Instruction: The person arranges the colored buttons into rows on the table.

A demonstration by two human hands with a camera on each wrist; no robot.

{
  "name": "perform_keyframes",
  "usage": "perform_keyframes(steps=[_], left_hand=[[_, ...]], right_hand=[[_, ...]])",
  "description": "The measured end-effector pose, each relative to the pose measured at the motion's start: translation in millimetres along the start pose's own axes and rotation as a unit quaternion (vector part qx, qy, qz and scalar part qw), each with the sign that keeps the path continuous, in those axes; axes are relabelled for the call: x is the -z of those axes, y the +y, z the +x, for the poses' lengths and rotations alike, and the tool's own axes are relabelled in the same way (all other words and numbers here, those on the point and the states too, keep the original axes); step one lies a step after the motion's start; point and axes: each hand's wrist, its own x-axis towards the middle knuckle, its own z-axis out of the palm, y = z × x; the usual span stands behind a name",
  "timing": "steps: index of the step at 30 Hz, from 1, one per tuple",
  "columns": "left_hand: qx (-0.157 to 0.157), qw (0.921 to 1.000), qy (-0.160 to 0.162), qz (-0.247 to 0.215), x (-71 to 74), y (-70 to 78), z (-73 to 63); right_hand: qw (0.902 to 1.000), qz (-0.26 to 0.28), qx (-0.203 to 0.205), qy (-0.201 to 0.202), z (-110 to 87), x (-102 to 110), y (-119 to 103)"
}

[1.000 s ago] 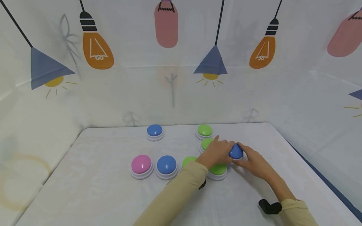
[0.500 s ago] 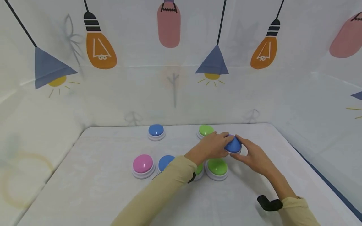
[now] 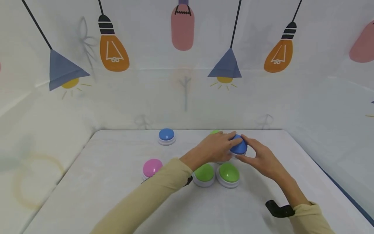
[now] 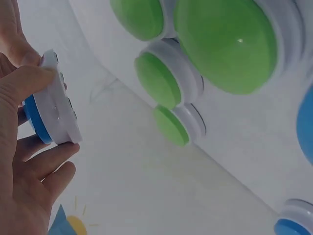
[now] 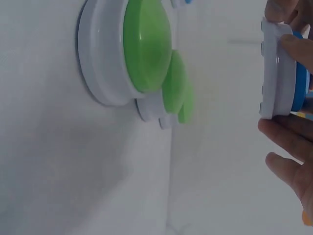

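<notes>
A push button with a blue dome and white base [image 3: 239, 146] is held up between both hands, apart from the table. My left hand [image 3: 214, 147] grips it from the left, and its thumb lies on the white base [image 4: 58, 105] in the left wrist view. From the right, my right hand [image 3: 261, 159] pinches the same button between thumb and fingers. Below the hands sit two green push buttons, one on the left [image 3: 204, 173] and one on the right [image 3: 229, 173]. Farther back, another green button [image 3: 214, 132] is mostly hidden by my left hand.
A pink button [image 3: 152, 167] stands left, partly behind the left sleeve [image 3: 157, 188]. At the back left is another blue button [image 3: 166, 134]. The left wrist view also shows a blue button [image 4: 307, 125] at its right edge. A lamp-patterned cloth [image 3: 146, 97] rises behind the table.
Both hands have lifted the blue button up and slightly away from the green ones. The left forearm has swung left, covering a blue button on the table. The head view has turned a little left.
</notes>
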Motion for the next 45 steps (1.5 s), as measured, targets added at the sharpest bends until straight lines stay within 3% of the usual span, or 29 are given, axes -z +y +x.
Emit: perform_keyframes(steps=[20, 29, 45], left_hand=[[-0.006, 0.9977, 0.067, 0.004, -6.2, -22.6, -87.2], [-0.026, 0.9863, 0.152, 0.059, -12.9, -27.8, -127.3], [0.009, 0.9894, 0.127, 0.07, -32.3, -35.9, -199.9]], right_hand=[[0.9946, 0.024, 0.094, -0.039, 16.8, -27, -45], [0.9903, 0.02, 0.125, -0.057, 19.6, -46, -71], [0.9807, 0.009, 0.146, -0.129, 30.9, -98, -113]])
